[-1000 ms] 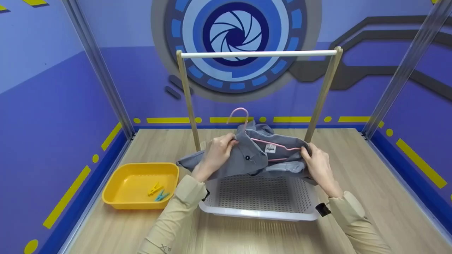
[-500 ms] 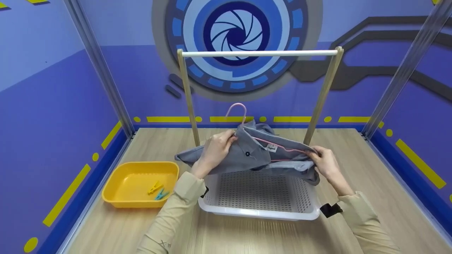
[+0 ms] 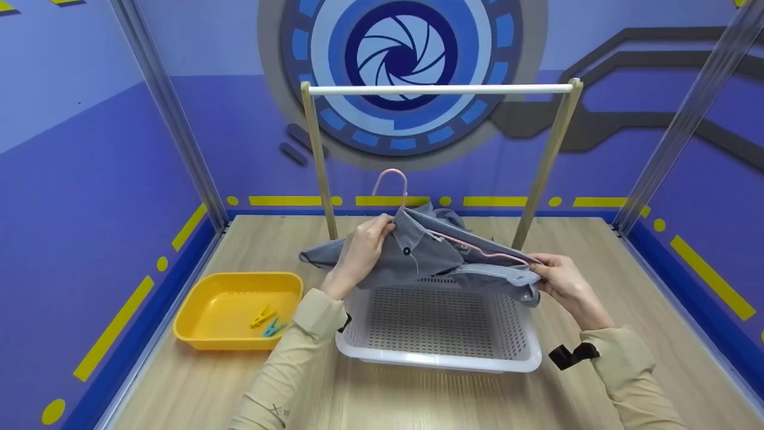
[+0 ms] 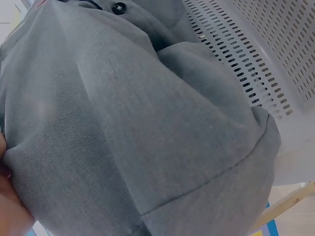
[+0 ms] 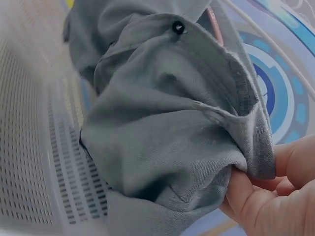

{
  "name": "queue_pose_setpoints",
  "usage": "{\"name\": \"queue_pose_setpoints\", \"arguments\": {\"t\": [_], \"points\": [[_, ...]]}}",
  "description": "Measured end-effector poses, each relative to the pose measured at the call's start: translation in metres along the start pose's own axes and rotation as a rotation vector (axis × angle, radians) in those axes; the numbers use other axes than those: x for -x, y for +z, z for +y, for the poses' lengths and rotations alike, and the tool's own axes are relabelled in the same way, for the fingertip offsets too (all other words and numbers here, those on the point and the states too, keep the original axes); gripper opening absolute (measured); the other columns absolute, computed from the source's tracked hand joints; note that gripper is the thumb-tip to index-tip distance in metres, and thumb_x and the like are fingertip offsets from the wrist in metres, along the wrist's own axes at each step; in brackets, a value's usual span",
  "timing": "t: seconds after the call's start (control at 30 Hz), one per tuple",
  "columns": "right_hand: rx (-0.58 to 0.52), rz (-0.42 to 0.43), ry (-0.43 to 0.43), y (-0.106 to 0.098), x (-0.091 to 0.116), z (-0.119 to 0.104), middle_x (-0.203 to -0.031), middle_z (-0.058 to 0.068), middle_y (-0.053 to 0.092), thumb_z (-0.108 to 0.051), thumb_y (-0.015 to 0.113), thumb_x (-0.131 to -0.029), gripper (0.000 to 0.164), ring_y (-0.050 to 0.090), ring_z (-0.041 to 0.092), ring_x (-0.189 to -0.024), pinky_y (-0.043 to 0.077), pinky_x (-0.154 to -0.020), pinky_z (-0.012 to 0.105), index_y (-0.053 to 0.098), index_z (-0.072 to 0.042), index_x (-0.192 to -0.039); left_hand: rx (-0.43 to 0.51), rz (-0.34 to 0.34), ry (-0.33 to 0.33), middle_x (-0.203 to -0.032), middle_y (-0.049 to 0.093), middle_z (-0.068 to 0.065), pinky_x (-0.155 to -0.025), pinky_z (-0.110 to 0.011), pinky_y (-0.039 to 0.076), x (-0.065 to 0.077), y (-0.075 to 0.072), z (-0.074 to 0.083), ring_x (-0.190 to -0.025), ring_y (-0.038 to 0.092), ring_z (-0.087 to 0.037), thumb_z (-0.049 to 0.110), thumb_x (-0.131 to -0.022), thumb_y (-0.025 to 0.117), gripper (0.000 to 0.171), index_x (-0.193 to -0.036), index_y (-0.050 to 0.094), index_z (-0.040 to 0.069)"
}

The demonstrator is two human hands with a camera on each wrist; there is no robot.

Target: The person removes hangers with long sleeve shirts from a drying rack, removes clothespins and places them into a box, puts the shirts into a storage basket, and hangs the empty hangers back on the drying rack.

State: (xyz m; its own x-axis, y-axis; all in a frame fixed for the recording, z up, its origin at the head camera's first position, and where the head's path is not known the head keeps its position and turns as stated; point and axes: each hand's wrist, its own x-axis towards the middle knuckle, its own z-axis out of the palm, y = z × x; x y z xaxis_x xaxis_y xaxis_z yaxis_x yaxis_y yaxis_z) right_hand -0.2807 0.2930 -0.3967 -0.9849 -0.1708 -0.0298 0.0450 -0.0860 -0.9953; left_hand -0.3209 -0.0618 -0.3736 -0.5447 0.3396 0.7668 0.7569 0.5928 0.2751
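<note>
A grey shirt [image 3: 427, 257] with dark buttons is held up over a white perforated basket [image 3: 439, 362]. Inside its collar opening runs a pink clothes hanger [image 3: 477, 248], whose hook rises above the cloth. My left hand [image 3: 361, 251] grips the shirt near the collar on the left. My right hand [image 3: 564, 283] pinches the shirt's edge at the right, close to the hanger's right end. In the right wrist view, thumb and fingers close on the grey shirt [image 5: 167, 128]. The left wrist view is mostly filled by the shirt [image 4: 123, 123], with fingers only at its left edge.
A wooden rack with a white rail [image 3: 439, 89] stands behind the basket. To the left, a yellow tray [image 3: 206, 340] holds a yellow clothespin [image 3: 262, 316] and a teal clothespin [image 3: 273, 327]. Purple walls enclose the wooden table [image 3: 644, 298].
My right hand has moved to the right, drawing the shirt's right side outward. The hanger's hook has shifted up and left. My left hand keeps its grip, moving slightly up and left.
</note>
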Motion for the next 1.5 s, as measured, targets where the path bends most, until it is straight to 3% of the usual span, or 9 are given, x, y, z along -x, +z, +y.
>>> {"name": "queue_pose_setpoints", "arguments": {"t": [0.37, 0.63, 0.83, 0.93, 1.03, 1.1, 1.17, 1.33, 1.5], "points": [[-0.219, -0.106, -0.006, 0.001, -0.003, 0.005, -0.077, 0.008, 0.059, 0.010, 0.027, -0.094, 0.038, 0.057, 0.011, -0.064, 0.047, -0.057, 0.021, 0.063, -0.002, -0.090, -0.015, -0.012, -0.063, -0.080, 0.059, -0.006, -0.058, -0.030, 0.045, 0.002, 0.000, -0.004, -0.070, 0.057, -0.016, 0.009, -0.094, 0.047, 0.011, -0.088, 0.054, 0.003], [-0.346, -0.141, -0.016, 0.004, -0.006, 0.009, -0.085, 0.012, 0.058, 0.010, 0.024, -0.094, 0.041, 0.058, 0.013, -0.070, 0.047, -0.062, 0.022, 0.062, -0.002, -0.094, -0.011, 0.021, -0.045, -0.078, 0.058, -0.005, -0.057, -0.030, 0.045, 0.000, 0.000, -0.005, -0.068, 0.056, -0.016, 0.009, -0.094, 0.047, 0.012, -0.088, 0.056, 0.003], [-0.425, -0.021, -0.023, 0.014, -0.009, 0.011, -0.089, 0.013, 0.058, 0.013, 0.020, -0.092, 0.044, 0.058, 0.015, -0.073, 0.046, -0.064, 0.022, 0.061, -0.002, -0.093, -0.004, 0.036, -0.052, -0.079, 0.058, -0.005, -0.058, -0.030, 0.045, -0.001, 0.001, -0.006, -0.069, 0.057, -0.017, 0.006, -0.094, 0.048, 0.010, -0.088, 0.056, 0.003], [-0.474, 0.054, -0.007, 0.022, -0.012, 0.011, -0.087, 0.011, 0.056, 0.011, 0.020, -0.093, 0.037, 0.056, 0.014, -0.071, 0.046, -0.063, 0.022, 0.056, 0.001, -0.092, -0.018, 0.030, -0.054, -0.078, 0.058, -0.006, -0.057, -0.031, 0.045, -0.001, 0.002, -0.005, -0.068, 0.057, -0.018, 0.007, -0.093, 0.049, 0.010, -0.088, 0.056, 0.003], [-0.482, 0.097, 0.001, 0.026, -0.014, 0.010, -0.087, 0.010, 0.054, 0.007, 0.020, -0.095, 0.027, 0.055, 0.013, -0.071, 0.045, -0.062, 0.021, 0.045, 0.007, -0.107, -0.030, 0.014, -0.056, -0.077, 0.058, -0.006, -0.057, -0.031, 0.045, 0.000, 0.004, -0.003, -0.067, 0.057, -0.018, 0.009, -0.094, 0.048, 0.011, -0.088, 0.055, 0.003], [-0.468, 0.098, -0.005, 0.028, -0.015, 0.010, -0.089, 0.009, 0.054, 0.005, 0.020, -0.095, 0.029, 0.055, 0.012, -0.071, 0.045, -0.062, 0.021, 0.033, 0.010, -0.120, -0.038, 0.004, -0.057, -0.076, 0.058, -0.006, -0.056, -0.032, 0.045, 0.002, 0.006, -0.002, -0.067, 0.058, -0.019, 0.009, -0.094, 0.048, 0.011, -0.088, 0.055, 0.002], [-0.448, 0.107, -0.005, 0.029, -0.014, 0.010, -0.087, 0.009, 0.053, 0.007, 0.019, -0.094, 0.031, 0.053, 0.011, -0.068, 0.044, -0.060, 0.020, 0.026, 0.011, -0.125, -0.042, 0.005, -0.061, -0.076, 0.058, -0.006, -0.056, -0.032, 0.045, 0.003, 0.006, -0.002, -0.067, 0.058, -0.019, 0.008, -0.094, 0.049, 0.010, -0.088, 0.055, 0.002], [-0.435, 0.137, 0.003, 0.034, -0.013, 0.012, -0.080, 0.009, 0.047, 0.008, 0.022, -0.094, 0.022, 0.049, 0.011, -0.061, 0.041, -0.053, 0.019, 0.040, 0.008, -0.107, -0.039, 0.008, -0.063, -0.077, 0.058, -0.008, -0.057, -0.032, 0.046, 0.004, 0.008, -0.004, -0.069, 0.059, -0.020, 0.005, -0.093, 0.049, 0.008, -0.088, 0.055, 0.001], [-0.392, 0.084, -0.018, 0.040, -0.013, 0.014, -0.088, 0.010, 0.050, 0.007, 0.025, -0.095, 0.019, 0.054, 0.012, -0.070, 0.045, -0.061, 0.021, 0.043, 0.006, -0.100, -0.034, 0.035, -0.063, -0.076, 0.057, -0.009, -0.057, -0.033, 0.046, 0.004, 0.009, -0.004, -0.069, 0.059, -0.023, 0.004, -0.092, 0.050, 0.007, -0.087, 0.053, 0.000]]}}
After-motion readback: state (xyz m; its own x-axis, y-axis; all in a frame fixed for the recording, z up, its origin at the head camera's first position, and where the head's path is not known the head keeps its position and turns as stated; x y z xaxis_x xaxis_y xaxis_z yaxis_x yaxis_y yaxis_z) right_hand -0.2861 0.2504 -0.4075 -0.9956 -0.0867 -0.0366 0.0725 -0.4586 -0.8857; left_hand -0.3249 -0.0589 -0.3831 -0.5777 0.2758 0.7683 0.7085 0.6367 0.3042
